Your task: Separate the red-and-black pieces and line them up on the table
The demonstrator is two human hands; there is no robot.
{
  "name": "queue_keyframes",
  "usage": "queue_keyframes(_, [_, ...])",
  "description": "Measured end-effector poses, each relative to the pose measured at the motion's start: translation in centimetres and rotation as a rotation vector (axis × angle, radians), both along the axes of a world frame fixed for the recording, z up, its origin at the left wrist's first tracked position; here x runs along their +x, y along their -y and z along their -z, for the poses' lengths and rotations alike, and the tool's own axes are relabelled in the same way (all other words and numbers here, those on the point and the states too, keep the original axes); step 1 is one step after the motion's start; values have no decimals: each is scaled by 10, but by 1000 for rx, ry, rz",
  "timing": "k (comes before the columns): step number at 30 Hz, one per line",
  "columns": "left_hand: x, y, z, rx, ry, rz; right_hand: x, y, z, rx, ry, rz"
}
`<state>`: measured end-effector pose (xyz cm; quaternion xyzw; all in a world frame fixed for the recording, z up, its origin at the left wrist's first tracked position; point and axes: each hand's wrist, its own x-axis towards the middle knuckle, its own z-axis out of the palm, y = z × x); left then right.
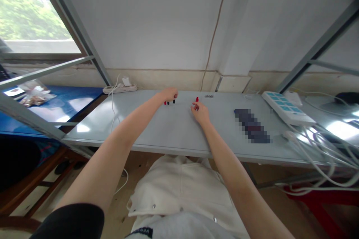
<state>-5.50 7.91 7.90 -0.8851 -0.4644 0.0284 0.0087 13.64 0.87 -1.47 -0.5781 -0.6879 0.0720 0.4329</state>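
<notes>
Toward the back of the grey table [168, 130], my left hand [169, 94] is closed over a small black piece [174, 101]. Just below its wrist, a red piece [165, 103] and another black piece [168, 103] stand on the tabletop. My right hand [200, 112] has its fingers curled, with a small dark thing at the fingertips, too small to name. Directly behind that hand is a red piece [197, 99]. A short row of small dark items [209, 96] lies farther back to the right.
A power strip [120, 89] with a charger lies at the back left. To the right are a blurred dark object [252, 126], a large white-and-blue power strip [287, 108] and tangled white cables [325, 153]. Metal frame posts rise on both sides.
</notes>
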Motion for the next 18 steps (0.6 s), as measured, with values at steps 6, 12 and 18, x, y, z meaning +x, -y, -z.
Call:
queue_keyframes(6, [-3, 1, 2, -29, -7, -18, 0, 0, 0, -14, -4, 1])
queue_keyframes(12, [-7, 4, 1, -34, -6, -15, 0, -1, 2, -9, -1, 8])
queue_keyframes(18, [-9, 6, -1, -43, -38, -45, 1, -2, 3, 0, -5, 8])
